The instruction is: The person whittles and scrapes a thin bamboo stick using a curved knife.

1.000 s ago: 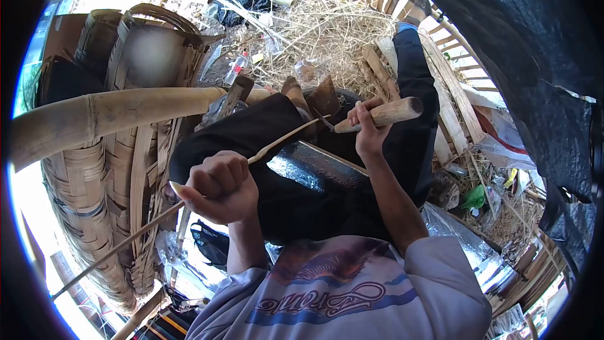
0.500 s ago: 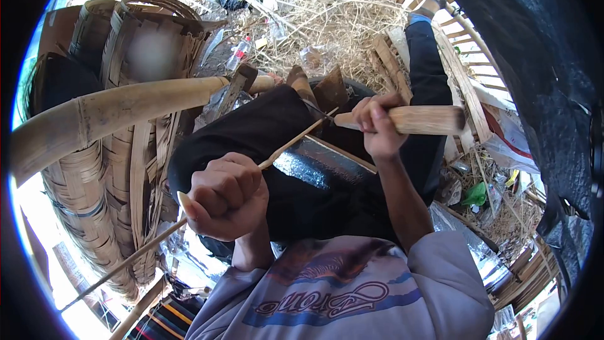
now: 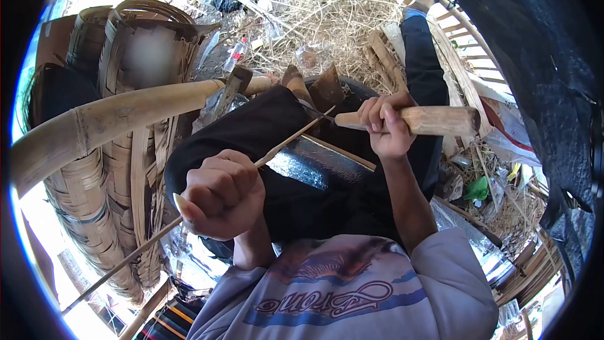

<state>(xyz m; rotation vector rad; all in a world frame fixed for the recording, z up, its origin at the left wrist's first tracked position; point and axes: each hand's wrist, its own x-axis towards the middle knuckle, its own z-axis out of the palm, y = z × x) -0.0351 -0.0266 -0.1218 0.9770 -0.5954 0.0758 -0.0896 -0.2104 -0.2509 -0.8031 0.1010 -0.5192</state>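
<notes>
My left hand (image 3: 221,195) is closed in a fist around a thin bamboo strip (image 3: 129,258). The strip runs from the lower left through the fist and on to the knife blade over my lap. In my right hand (image 3: 389,124) is a knife (image 3: 443,121) with a thick, pale wooden handle, the fingers wrapped round it. Its dark blade (image 3: 316,112) points left and crosses the strip near the far end; whether it bites into the strip I cannot tell. Below the blade, a dark shiny sheet (image 3: 314,160) lies across my thighs, with another thin strip (image 3: 343,153) along its edge.
Tall woven bamboo baskets (image 3: 88,201) stand at the left. A thick bamboo pole (image 3: 126,106) reaches toward my knee. Straw (image 3: 340,12) and a plastic bottle (image 3: 236,55) litter the ground ahead. Dark plastic sheeting (image 3: 528,56) hangs at the right, near a slatted fence (image 3: 462,22).
My right hand and the knife have shifted slightly right. My left hand has moved a little left, still gripping the strip.
</notes>
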